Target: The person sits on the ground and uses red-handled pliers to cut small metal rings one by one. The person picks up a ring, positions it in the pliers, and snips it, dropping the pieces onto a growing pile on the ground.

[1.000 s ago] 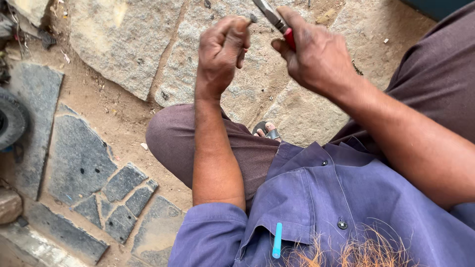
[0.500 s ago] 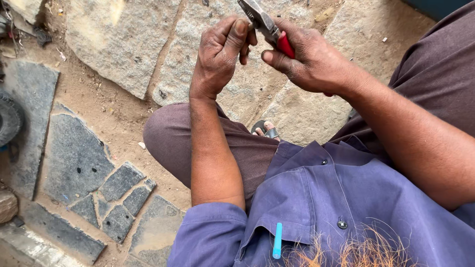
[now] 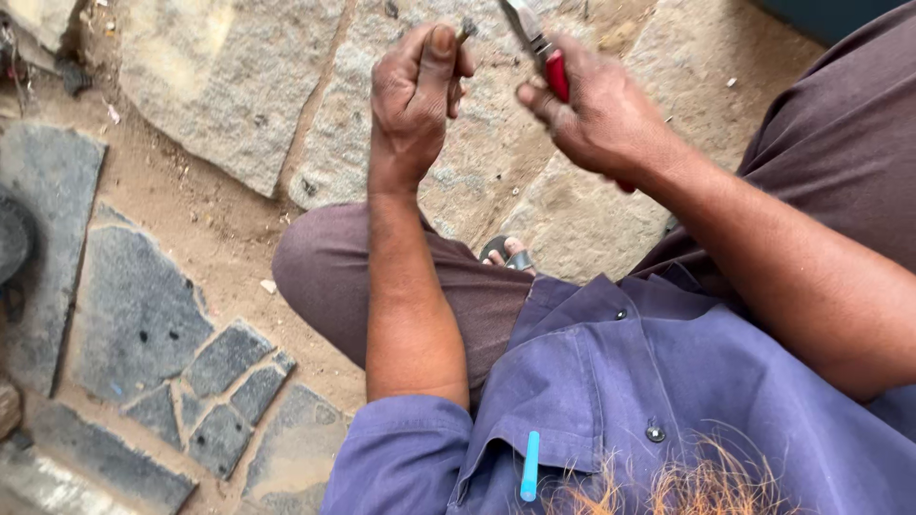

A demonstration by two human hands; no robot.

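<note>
My left hand (image 3: 415, 91) is raised over the stone paving (image 3: 219, 86), fingers curled tight and the thumb pressed along the top, pinching a small dark piece (image 3: 467, 29) that pokes out just past the thumb tip; it is too small for me to tell what it is. My right hand (image 3: 596, 119) is just beside it, clenched around the red handles of a pair of pliers (image 3: 537, 48), whose metal nose points up and away toward the top edge of the view, near the small piece but apart from it. Below my forearms I see my bent knee in brown trousers (image 3: 382, 267), a sandalled foot (image 3: 508, 254), and my blue shirt (image 3: 649, 401) with a light blue pen (image 3: 530, 465) in the pocket
</note>
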